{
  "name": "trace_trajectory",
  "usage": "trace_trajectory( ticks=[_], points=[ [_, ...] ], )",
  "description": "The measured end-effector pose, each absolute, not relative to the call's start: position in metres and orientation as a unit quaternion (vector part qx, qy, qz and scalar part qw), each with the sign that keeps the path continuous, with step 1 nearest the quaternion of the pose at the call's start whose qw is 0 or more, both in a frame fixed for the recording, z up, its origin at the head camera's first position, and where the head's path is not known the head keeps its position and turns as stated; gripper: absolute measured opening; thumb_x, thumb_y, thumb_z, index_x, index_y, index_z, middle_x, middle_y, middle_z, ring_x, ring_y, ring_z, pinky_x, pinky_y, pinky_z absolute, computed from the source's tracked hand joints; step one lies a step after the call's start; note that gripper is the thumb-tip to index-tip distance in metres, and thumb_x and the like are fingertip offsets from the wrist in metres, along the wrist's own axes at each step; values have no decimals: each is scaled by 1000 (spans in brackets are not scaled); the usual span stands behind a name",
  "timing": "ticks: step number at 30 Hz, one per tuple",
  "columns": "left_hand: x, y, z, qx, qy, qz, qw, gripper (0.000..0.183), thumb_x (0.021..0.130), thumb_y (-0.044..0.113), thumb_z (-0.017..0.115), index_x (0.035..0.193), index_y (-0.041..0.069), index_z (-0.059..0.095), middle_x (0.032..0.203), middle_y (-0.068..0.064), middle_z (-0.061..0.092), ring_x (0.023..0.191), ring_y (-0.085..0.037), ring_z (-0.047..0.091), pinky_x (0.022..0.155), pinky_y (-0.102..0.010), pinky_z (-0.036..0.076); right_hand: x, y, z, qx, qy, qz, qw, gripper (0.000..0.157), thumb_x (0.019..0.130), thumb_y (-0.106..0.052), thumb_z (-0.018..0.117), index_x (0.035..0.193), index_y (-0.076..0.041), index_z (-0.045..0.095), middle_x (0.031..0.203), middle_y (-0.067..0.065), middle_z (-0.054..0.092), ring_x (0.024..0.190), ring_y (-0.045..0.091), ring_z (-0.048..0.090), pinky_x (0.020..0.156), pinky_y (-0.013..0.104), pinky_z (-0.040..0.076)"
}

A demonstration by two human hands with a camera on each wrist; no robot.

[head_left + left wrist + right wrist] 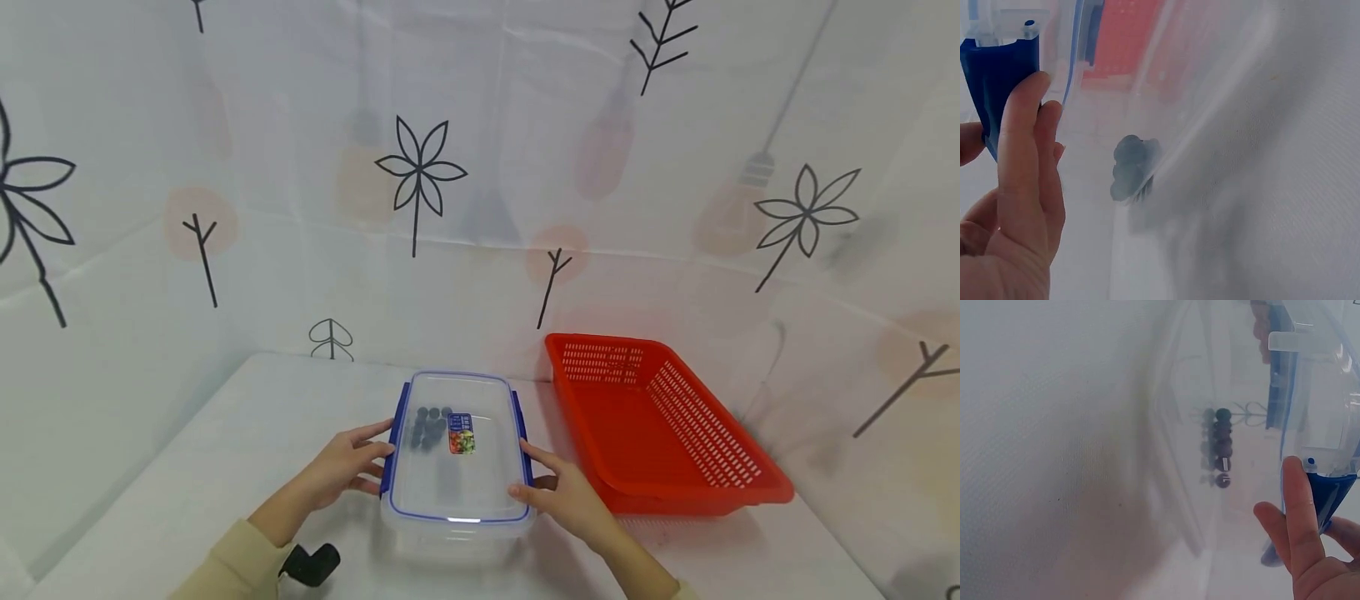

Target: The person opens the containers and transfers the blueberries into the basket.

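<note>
A clear plastic food container [487, 483] with a blue-edged lid and a fruit sticker [461, 433] is between the two hands. Several dark round pieces [1223, 447] show through its wall, clustered toward the far left in the head view. The left hand [341, 467] pinches the blue side clip [1004, 87] at the left, fingers on one face and thumb on the other. On the opposite side, the right hand [566, 500] grips the right blue clip [1332, 494], its thumb near the lid's edge in the head view.
A red plastic basket [675, 502] with perforated walls stands close at the right of the container. Near the left sleeve lies a black object [311, 565], partly covered by it. A patterned white cloth [480, 292] hangs behind the white table [300, 400].
</note>
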State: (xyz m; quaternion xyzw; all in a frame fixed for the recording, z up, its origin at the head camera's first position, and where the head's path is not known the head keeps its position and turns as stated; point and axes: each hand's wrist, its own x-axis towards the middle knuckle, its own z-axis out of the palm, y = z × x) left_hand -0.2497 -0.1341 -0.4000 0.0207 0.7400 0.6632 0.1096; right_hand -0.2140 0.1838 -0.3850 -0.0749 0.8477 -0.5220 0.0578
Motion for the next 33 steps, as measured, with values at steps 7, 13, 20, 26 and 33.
trace_trajectory(
  ticks=[7, 13, 20, 26, 33],
  points=[
    [-251, -148, -409, 34, 696, 699, 158, 60, 93, 20, 56, 145, 3, 30, 120, -16, 56, 93, -24, 62, 70, -39, 55, -214, 184, -385, -71, 847, -524, 58, 86, 72, -40, 78, 141, -6, 40, 118, 22, 59, 87, 28, 66, 73, 43, 55],
    [-250, -154, -411, 51, 714, 679, 163, 61, 92, 18, 56, 143, -1, 29, 119, -18, 56, 97, -27, 61, 71, -41, 55, -213, 182, -384, -66, 846, -525, 67, 87, 71, -41, 78, 142, -7, 39, 119, 22, 58, 88, 28, 65, 75, 44, 54],
    [-244, -145, -413, 13, 755, 643, 128, 52, 90, 13, 59, 136, 1, 41, 113, -15, 58, 92, -26, 62, 69, -40, 56, -214, 183, -385, -66, 848, -521, 68, 89, 71, -43, 77, 142, -8, 38, 119, 21, 58, 88, 27, 65, 75, 44, 54],
    [-237, -137, -403, 11, 805, 590, 62, 52, 86, 29, 67, 127, 2, 52, 110, -12, 58, 93, -24, 60, 70, -38, 55, -216, 185, -388, -82, 825, -555, 65, 73, 82, -39, 70, 141, -6, 40, 137, 25, 41, 94, 32, 64, 71, 40, 55],
    [-232, -129, -391, 35, 809, 585, 44, 54, 84, 33, 69, 127, 6, 53, 109, -9, 58, 90, -19, 59, 72, -35, 55, -220, 188, -387, -106, 798, -592, 47, 58, 90, -30, 62, 136, -1, 43, 136, 26, 41, 93, 32, 63, 65, 38, 56]
  ],
)
